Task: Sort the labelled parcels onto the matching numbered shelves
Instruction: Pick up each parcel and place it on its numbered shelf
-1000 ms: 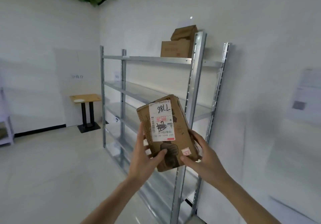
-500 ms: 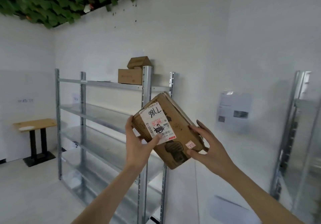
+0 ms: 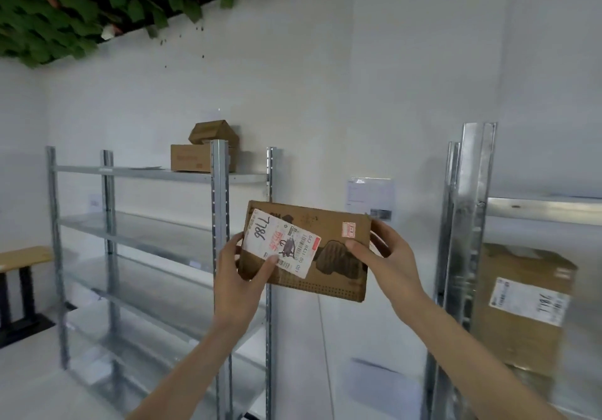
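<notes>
Cardboard is what both hands hold up in front of the white wall: a flat brown parcel [image 3: 321, 253], almost level, only a little lower on its right side. The left hand [image 3: 239, 278] grips the left end, with the thumb pressed on the front near the white label [image 3: 282, 243], and the other fingers go behind the parcel. The right hand [image 3: 386, 256] grips the right end, thumb on the front face, fingers curled around the edge to the back. The label is stuck on the left part of the front and it carries a number written by hand, turned sideways, so I read it as 7786 but not with full certainty. A small red and white sticker [image 3: 350, 229] sits near the upper right corner of the parcel.

Behind the parcel on the left stands a metal shelf rack [image 3: 136, 234] with several levels. On its top level two brown boxes [image 3: 198, 155] rest, the smaller one lying tilted on the bigger. At the right edge another metal rack [image 3: 469, 224] stands, and a big box [image 3: 521, 305] with its own white label is on one of its shelves. A paper sheet [image 3: 371, 196] hangs on the wall between the two racks. Green leaves [image 3: 65, 6] hang from above in the left corner, and a wooden desk [image 3: 22, 256] is at the far left.
</notes>
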The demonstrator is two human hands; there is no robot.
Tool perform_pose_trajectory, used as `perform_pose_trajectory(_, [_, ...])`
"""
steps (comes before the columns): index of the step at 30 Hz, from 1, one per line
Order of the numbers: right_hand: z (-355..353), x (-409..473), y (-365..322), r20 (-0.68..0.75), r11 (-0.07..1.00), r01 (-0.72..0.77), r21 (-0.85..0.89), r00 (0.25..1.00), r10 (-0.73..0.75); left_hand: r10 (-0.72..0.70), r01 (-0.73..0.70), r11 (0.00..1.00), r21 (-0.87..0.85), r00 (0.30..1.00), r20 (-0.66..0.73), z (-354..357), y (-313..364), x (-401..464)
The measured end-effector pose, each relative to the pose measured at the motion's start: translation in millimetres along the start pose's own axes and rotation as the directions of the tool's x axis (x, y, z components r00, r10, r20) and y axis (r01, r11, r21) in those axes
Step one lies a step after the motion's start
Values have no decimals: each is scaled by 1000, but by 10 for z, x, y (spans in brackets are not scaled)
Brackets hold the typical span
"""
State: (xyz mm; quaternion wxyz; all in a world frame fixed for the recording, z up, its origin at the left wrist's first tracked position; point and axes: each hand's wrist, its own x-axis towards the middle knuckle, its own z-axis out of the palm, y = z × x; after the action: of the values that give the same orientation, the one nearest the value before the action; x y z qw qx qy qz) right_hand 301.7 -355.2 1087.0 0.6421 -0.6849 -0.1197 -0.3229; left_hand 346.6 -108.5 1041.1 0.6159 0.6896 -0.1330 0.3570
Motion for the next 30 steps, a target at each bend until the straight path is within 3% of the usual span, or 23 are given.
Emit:
perform_pose_trajectory(9, [-839,-321,-391,220,977,46,-208,976,1,-37,64,987,-148,983,180,503,392,-521])
perform_pose_trajectory(18, [-1598,-606,-672,26,944,-38,-327,998,49,47,-2,977,-212,978,204,991,705,-862])
perform_pose_trajectory(22, [-1875,-697,-865,-83,928,-85,-362,995,58,35,42,953,-300,969,246,1147,991,-1017])
perform_pose_trajectory(30, [-2288,-942,-1306,-129,898,-94,-429,991,43,-1,157,904,-397,930,367,1447,1341,-1342])
